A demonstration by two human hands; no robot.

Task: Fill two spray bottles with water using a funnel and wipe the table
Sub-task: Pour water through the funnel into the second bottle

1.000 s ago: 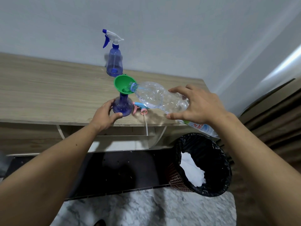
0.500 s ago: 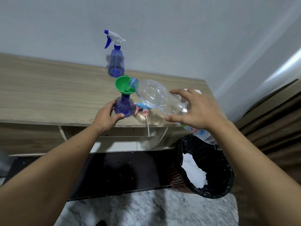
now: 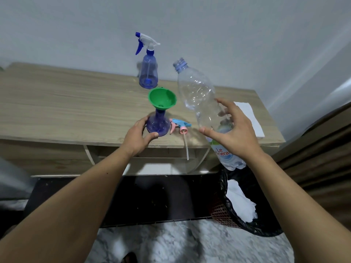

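Two hands working, water bottle tipped back upright

Two hands are gripping: the left hand (image 3: 137, 138) is curling around the open spray bottle (image 3: 158, 124) carrying the green funnel (image 3: 161, 99) on the surface (image 3: 66, 111). The right hand (image 3: 230, 132), fingers spread wide, is holding the clear water bottle (image 3: 201, 103), its long axis standing nearly upright, mouth lying just right of the funnel. The capped spray bottle (image 3: 148, 70) is standing beyond both.

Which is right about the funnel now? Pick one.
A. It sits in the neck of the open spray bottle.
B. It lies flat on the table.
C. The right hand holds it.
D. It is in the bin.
A: the funnel stands in the neck of the open spray bottle, which the left hand holds.
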